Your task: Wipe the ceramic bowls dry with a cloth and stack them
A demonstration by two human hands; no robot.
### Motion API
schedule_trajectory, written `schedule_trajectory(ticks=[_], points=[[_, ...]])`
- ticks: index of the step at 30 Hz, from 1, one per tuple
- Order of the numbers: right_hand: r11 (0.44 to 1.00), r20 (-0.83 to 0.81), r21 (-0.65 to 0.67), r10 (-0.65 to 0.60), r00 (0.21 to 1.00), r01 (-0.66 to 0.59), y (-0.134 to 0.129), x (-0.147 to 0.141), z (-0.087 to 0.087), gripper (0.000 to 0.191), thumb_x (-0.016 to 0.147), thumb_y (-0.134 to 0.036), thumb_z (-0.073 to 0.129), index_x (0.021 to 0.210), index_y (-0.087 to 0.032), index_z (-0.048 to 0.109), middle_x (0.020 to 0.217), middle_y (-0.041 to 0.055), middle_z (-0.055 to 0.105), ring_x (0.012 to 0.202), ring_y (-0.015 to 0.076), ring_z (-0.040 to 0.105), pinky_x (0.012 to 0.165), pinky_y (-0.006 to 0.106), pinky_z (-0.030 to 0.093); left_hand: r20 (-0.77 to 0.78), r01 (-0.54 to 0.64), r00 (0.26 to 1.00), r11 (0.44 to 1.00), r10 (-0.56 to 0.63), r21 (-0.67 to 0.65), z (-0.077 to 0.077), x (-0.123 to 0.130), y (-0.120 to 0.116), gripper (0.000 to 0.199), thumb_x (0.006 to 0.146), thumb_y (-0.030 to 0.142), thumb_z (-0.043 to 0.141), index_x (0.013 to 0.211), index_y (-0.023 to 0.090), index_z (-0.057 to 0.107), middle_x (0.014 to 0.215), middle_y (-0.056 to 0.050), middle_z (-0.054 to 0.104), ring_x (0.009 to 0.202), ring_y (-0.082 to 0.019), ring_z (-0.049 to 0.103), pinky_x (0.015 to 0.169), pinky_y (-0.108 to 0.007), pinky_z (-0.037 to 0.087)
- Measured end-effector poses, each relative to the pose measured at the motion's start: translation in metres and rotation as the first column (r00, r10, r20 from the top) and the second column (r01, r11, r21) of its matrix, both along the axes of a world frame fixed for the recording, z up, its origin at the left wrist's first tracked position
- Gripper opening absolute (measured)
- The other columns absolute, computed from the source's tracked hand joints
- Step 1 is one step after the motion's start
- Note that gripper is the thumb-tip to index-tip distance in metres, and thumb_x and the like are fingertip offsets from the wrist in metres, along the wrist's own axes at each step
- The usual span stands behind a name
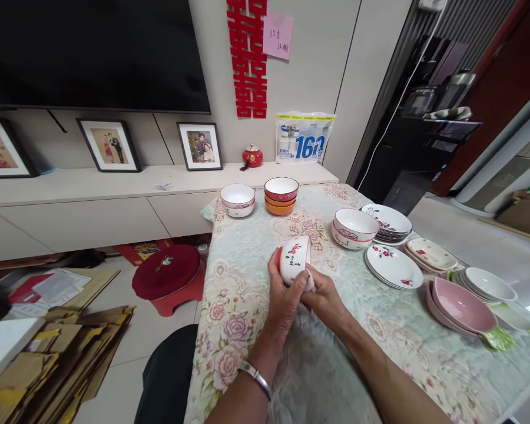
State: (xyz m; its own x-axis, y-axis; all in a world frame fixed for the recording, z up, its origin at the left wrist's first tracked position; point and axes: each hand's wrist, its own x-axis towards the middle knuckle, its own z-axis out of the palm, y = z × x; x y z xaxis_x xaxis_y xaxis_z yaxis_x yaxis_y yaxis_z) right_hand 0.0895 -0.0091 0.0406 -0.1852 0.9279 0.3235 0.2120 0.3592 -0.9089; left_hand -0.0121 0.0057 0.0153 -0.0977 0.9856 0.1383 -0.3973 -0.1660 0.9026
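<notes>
Above the near middle of the table, a white bowl (294, 260) with red flowers and dark lettering is tipped on its side, its opening turned to the right. My left hand (284, 297) is wrapped round its base and lower side. At the rim, my right hand (323, 292) is closed on a crumpled white cloth or tissue (310, 281), pressed against the bowl; part of it is hidden by my fingers. Beyond the hands stand two white bowls (237, 200) nested together and a stack of red and orange bowls (281, 195).
On the table's right are nested white bowls (355, 228), flat plates (394, 268), a taller plate stack (391, 221), squarish dishes (430, 254), pink dishes (463, 306) and small bowls (490, 284). A floral cloth (234, 330) covers the table. A red stool (168, 274) stands to the left.
</notes>
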Motion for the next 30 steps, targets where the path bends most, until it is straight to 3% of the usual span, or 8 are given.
schedule_trajectory(ticks=[6,9,12,15,18,21,25,30], points=[[0.959,0.389,0.172,0.146,0.91,-0.227,0.005,0.004,0.002,0.035,0.071,0.002,0.048,0.095,-0.02,0.061,0.103,0.004,0.062,0.098,0.0182,0.056,0.084,0.027,0.044,0.194,-0.009,0.98,0.983,0.045,-0.183,-0.002,-0.004,0.001,0.069,0.081,0.045,0.066,0.138,0.023,0.035,0.126,-0.012,0.059,0.11,-0.023,0.062,0.095,-0.035,0.049],[0.949,0.643,0.215,0.04,0.765,-0.23,0.005,0.006,0.004,0.035,0.075,0.0,0.047,0.1,-0.02,0.062,0.106,0.0071,0.063,0.101,0.0217,0.056,0.091,0.035,0.042,0.252,0.011,0.967,0.978,0.042,-0.206,0.002,-0.005,0.001,0.069,0.082,0.046,0.065,0.14,0.025,0.034,0.121,-0.01,0.061,0.102,-0.02,0.065,0.091,-0.034,0.05],[0.953,0.755,0.266,-0.111,0.646,-0.147,0.004,0.007,0.004,0.032,0.079,-0.001,0.048,0.101,-0.019,0.063,0.104,0.0095,0.065,0.098,0.0237,0.056,0.091,0.04,0.041,0.23,0.018,0.973,0.98,0.029,-0.198,0.004,-0.005,0.001,0.073,0.081,0.045,0.067,0.141,0.025,0.031,0.122,-0.01,0.061,0.1,-0.02,0.065,0.09,-0.035,0.051],[0.962,0.666,0.253,-0.098,0.74,-0.1,0.001,0.006,0.0,0.032,0.079,-0.001,0.047,0.099,-0.019,0.063,0.098,0.0073,0.065,0.092,0.0204,0.057,0.082,0.032,0.044,0.141,-0.009,0.99,0.99,0.029,-0.14,0.002,-0.003,0.0,0.078,0.077,0.041,0.071,0.142,0.024,0.032,0.129,-0.012,0.058,0.109,-0.023,0.063,0.096,-0.037,0.049],[0.977,0.413,0.209,-0.06,0.909,-0.031,-0.001,0.004,-0.003,0.019,0.082,-0.006,0.049,0.086,-0.02,0.061,0.085,0.0015,0.061,0.077,0.0152,0.056,0.069,0.024,0.043,0.078,0.013,0.997,0.998,-0.008,-0.06,-0.002,-0.002,-0.001,0.083,0.074,0.038,0.075,0.143,0.021,0.031,0.133,-0.014,0.055,0.118,-0.026,0.058,0.102,-0.039,0.045],[0.988,0.214,0.157,-0.026,0.977,-0.008,-0.001,0.001,-0.002,0.009,0.082,-0.011,0.054,0.08,-0.02,0.056,0.085,0.0008,0.058,0.077,0.0151,0.056,0.068,0.024,0.044,0.04,0.04,0.998,0.998,-0.038,-0.042,-0.001,-0.003,-0.002,0.08,0.078,0.04,0.071,0.144,0.022,0.03,0.137,-0.014,0.053,0.123,-0.027,0.055,0.104,-0.04,0.043],[0.982,0.303,0.143,0.079,0.95,-0.127,0.001,0.002,0.004,0.026,0.074,-0.002,0.051,0.092,-0.02,0.057,0.095,0.003,0.059,0.089,0.0179,0.056,0.076,0.027,0.045,0.052,0.027,0.998,0.992,-0.02,-0.121,0.002,-0.006,0.0,0.069,0.084,0.045,0.063,0.143,0.024,0.035,0.135,-0.013,0.055,0.121,-0.026,0.056,0.102,-0.04,0.044],[0.955,0.636,0.204,0.039,0.771,-0.217,0.003,0.01,0.008,0.034,0.077,0.0,0.048,0.101,-0.02,0.06,0.103,0.0057,0.062,0.097,0.0201,0.055,0.085,0.031,0.044,0.124,0.012,0.992,0.99,0.006,-0.143,0.004,-0.006,0.0,0.069,0.082,0.047,0.065,0.141,0.023,0.038,0.125,-0.012,0.061,0.109,-0.024,0.062,0.096,-0.039,0.049]])
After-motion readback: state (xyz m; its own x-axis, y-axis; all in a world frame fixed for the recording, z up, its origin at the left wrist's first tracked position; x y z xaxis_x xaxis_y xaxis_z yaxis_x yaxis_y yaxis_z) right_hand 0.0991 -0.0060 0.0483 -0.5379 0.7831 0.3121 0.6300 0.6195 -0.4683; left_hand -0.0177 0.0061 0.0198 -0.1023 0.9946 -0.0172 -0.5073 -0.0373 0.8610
